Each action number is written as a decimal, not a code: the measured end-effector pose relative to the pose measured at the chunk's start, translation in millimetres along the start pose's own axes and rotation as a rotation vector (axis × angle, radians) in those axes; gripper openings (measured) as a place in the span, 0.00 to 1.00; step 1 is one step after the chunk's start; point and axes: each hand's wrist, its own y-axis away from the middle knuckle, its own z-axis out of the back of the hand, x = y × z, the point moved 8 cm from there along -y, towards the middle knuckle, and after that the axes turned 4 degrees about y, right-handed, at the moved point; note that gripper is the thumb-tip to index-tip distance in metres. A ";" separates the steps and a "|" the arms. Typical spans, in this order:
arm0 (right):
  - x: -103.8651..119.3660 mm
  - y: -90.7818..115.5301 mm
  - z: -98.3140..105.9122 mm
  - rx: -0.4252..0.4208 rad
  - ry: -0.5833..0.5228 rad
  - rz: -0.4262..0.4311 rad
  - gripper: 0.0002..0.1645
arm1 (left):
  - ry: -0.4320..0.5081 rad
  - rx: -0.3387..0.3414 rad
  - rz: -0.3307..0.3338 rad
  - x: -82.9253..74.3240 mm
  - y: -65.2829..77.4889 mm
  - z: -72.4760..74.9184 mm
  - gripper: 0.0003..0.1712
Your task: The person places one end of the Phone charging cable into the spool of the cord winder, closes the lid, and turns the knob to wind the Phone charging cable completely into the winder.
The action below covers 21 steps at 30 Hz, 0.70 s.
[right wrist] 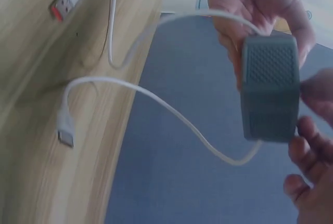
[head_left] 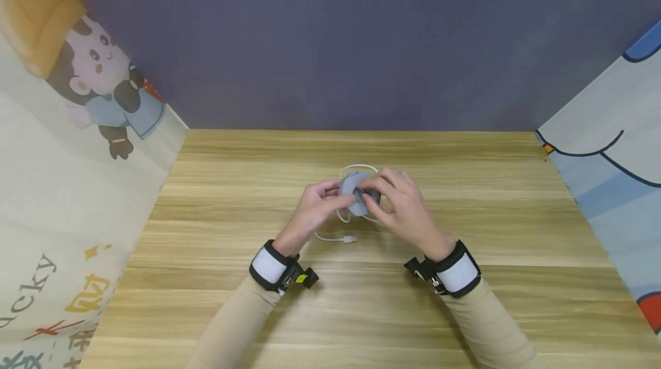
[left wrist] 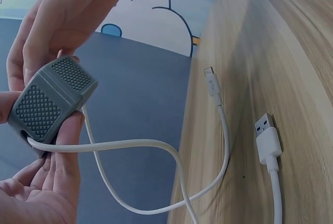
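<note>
A grey-blue cable winder (head_left: 349,183) with flat faces and diamond-textured sides is held up between both hands. My left hand (head_left: 316,206) grips its body from the left, thumb across the near face. My right hand (head_left: 403,204) pinches a small dark piece at the centre of that face with thumb and forefinger. A white charging cable (left wrist: 135,144) comes out of two opposite sides of the winder and hangs in loops. Its USB-A plug (left wrist: 268,143) and its slimmer USB-C plug (left wrist: 212,84) hang loose at the ends, away from both hands.
The wood-grain table (head_left: 217,214) lies beneath the hands. Behind it stands a dark blue-grey panel (head_left: 351,42). Cartoon-printed sheets flank the table at the left (head_left: 144,156) and right (head_left: 594,185). Each wrist wears a black and white strap with a small camera.
</note>
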 end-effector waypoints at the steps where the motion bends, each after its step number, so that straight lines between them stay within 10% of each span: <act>1: 0.3 -0.1 -0.4 0.021 -0.002 0.019 0.12 | -0.001 0.004 0.001 -0.1 0.1 0.1 0.27; 21: 8.8 -1.8 1.5 0.361 0.155 0.270 0.23 | -0.118 0.120 0.055 4.2 -0.1 -2.9 0.29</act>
